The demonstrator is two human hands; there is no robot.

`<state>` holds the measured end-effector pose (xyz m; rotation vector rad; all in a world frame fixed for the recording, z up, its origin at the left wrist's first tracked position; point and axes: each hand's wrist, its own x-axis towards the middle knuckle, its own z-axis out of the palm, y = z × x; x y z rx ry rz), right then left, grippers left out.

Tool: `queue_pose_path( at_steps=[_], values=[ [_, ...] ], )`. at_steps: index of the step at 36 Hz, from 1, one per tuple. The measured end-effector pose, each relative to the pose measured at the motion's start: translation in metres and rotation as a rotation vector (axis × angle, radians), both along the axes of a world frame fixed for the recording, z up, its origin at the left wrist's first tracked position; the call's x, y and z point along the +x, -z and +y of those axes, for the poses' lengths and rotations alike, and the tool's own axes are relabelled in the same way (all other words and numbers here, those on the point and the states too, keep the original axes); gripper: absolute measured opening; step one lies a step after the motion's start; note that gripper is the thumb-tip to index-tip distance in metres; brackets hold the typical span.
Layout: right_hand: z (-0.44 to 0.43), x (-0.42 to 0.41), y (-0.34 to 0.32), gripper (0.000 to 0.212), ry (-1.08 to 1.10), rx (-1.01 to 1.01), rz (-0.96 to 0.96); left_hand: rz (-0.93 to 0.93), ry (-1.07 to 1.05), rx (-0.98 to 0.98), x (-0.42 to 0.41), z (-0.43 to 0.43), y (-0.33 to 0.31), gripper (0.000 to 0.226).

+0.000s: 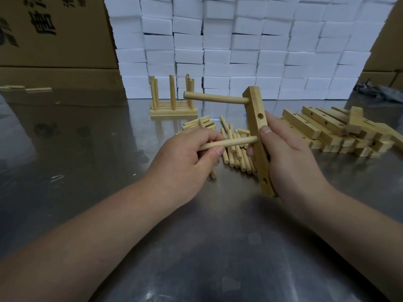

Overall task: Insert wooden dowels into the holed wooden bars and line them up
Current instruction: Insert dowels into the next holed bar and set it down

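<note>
While my left hand [185, 158] is pinching a loose dowel [237, 142] near its near end, the far tip is meeting the holed face of the bar [256, 127], just below the thumb. Whether the tip is entering a hole, I cannot tell.

- My right hand [290, 158] is gripping the bar around its middle and holding it nearly upright above the tabletop [196, 236].
- One seated dowel [216, 98] is sticking out sideways from the bar's top hole. Two open holes are showing, one above the thumb and one near the bottom end.
- Handling, as I judge it: both pieces are looking light, stiff and dry, and smooth enough to roll. I am favouring a grip close to the tip of the dowel, so the push is running straight, and keeping the bar held at mid-length, clear of the holes.
- Just behind my hands a dowel pile [234, 158] is lying loose, and to the right a bar stack [327, 129] is waiting.
- Farther back, finished bars [174, 112] are standing side by side with their dowels upright.
- Behind them white blocks [239, 40] are rising like a wall, with cardboard boxes [54, 40] to the left.
</note>
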<state>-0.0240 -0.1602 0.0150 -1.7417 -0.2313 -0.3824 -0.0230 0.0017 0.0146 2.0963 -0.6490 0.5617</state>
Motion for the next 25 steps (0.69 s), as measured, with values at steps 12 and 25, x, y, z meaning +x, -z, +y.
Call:
queue_pose_path(
  at_steps=[12, 25],
  values=[
    [0.0, -0.0008, 0.0015, 0.032, -0.059, -0.009, -0.044, -0.025, -0.005, 0.032, 0.0009, 0.0008, -0.0017, 0.013],
    [0.0042, 0.0063, 0.006, 0.034, -0.011, -0.002, -0.013, 0.114, -0.046, -0.02, 0.004, -0.0011, 0.0, 0.02]
  ],
)
